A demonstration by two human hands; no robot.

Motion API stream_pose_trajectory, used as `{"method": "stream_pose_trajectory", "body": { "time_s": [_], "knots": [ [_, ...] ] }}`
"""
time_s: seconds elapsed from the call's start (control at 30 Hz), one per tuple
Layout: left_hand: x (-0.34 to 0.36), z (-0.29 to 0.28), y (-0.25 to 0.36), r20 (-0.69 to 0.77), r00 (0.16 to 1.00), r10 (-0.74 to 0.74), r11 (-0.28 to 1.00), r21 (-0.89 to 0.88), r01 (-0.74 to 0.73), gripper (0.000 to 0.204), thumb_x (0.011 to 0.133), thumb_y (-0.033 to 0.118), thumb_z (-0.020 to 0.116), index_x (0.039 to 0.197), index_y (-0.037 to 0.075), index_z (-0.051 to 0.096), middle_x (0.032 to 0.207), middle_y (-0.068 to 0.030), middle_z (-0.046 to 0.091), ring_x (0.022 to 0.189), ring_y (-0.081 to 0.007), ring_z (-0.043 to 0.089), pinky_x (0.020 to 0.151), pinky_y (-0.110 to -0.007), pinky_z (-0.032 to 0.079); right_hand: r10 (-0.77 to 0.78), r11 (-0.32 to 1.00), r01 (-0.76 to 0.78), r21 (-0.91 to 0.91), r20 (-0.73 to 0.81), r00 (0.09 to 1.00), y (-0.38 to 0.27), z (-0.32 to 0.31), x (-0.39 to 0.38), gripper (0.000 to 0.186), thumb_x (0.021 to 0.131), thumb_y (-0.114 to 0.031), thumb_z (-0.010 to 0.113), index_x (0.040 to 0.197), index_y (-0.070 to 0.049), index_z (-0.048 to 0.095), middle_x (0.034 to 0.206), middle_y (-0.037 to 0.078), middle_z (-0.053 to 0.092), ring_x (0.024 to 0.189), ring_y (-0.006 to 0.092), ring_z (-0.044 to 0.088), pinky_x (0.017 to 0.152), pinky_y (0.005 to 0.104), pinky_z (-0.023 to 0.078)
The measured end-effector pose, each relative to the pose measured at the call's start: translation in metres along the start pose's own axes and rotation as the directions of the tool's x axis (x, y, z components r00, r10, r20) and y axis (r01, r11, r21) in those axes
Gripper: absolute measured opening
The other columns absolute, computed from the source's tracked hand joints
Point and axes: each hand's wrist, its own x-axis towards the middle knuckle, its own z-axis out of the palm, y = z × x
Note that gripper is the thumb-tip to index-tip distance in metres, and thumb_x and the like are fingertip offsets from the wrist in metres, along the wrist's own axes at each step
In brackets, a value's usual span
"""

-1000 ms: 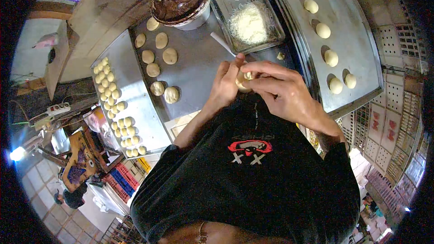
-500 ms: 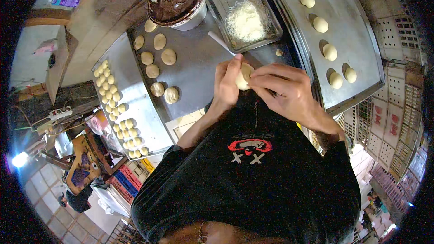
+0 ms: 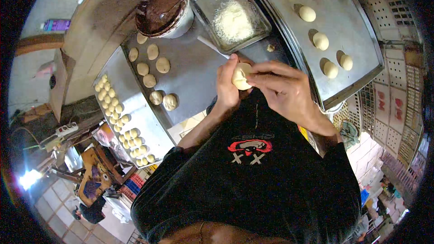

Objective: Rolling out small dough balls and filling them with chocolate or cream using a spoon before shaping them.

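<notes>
A pale piece of dough (image 3: 241, 77) sits between my hands in front of my chest, with a fold or seam on its upper side. My left hand (image 3: 227, 83) is wrapped around it, thumb up along its edge. The bent fingertips of my right hand (image 3: 285, 91) pinch the dough's right side. Just beyond them, a metal tray (image 3: 205, 16) holds a heap of grated cheese (image 3: 235, 20). A thin white rod (image 3: 211, 46) lies beside that tray. To the left, several flattened dough rounds (image 3: 162, 65) rest on a dark baking sheet (image 3: 190, 86).
A white tub (image 3: 183, 20) of dark brown filling (image 3: 162, 9) stands at the back. Far left, a shiny tray (image 3: 156, 133) carries many small dough balls (image 3: 111, 92). On the right, another large tray (image 3: 348, 22) bears several smooth round dough balls (image 3: 320, 41).
The view has shifted, so the trays and tub sit slightly farther left. My fingers have moved a little on the dough, and more of its folded top now shows.
</notes>
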Motion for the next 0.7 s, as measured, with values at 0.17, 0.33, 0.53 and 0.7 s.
{"method": "stream_pose_trajectory", "body": {
  "time_s": [0.17,0.33,0.53,0.7],
  "knots": [
    [0.007,0.031,0.01,0.285,0.936,-0.205,0.972,0.176,0.159,0.052,0.095,0.048,0.042,0.095,0.0,0.061,0.069,-0.0034,0.058,0.055,-0.0112,0.055,0.044,-0.023,0.041,-0.002,0.996,-0.017,-0.09,-0.204,0.979,0.019,-0.01,-0.026,0.019,0.07,0.006,0.071,0.086,-0.005,0.073,0.083,0.009,0.068,0.071,0.0243,0.068,0.062,0.0301,0.055],
    [0.026,0.087,0.009,0.689,0.723,-0.047,0.746,0.506,-0.433,0.034,0.087,0.02,0.061,0.111,-0.002,0.051,0.09,-0.0098,0.059,0.081,-0.0179,0.059,0.071,-0.031,0.048,0.212,0.944,-0.301,-0.139,-0.444,0.87,0.04,-0.049,-0.063,0.014,0.068,-0.006,0.08,0.08,-0.005,0.071,0.087,0.01,0.066,0.063,0.0218,0.064,0.054,0.0314,0.052],
    [0.089,0.208,-0.046,0.874,0.417,0.25,0.22,0.368,-0.903,0.042,0.082,0.02,0.071,0.109,-0.004,0.049,0.102,-0.0215,0.058,0.091,-0.0392,0.06,0.078,-0.045,0.05,0.288,0.795,-0.59,-0.143,-0.766,0.574,0.055,-0.093,-0.109,0.017,0.069,-0.003,0.082,0.082,-0.001,0.072,0.08,0.008,0.063,0.071,0.0152,0.06,0.059,0.0266,0.049],
    [0.141,0.288,-0.106,0.915,0.38,0.135,0.015,0.382,-0.924,0.048,0.079,0.021,0.073,0.113,-0.005,0.05,0.109,-0.0225,0.054,0.096,-0.041,0.059,0.082,-0.047,0.05,0.346,0.752,-0.657,-0.063,-0.81,0.473,0.062,-0.112,-0.133,0.013,0.07,-0.003,0.081,0.08,-0.002,0.072,0.08,0.008,0.064,0.07,0.0174,0.062,0.062,0.0281,0.05]
  ]
}}
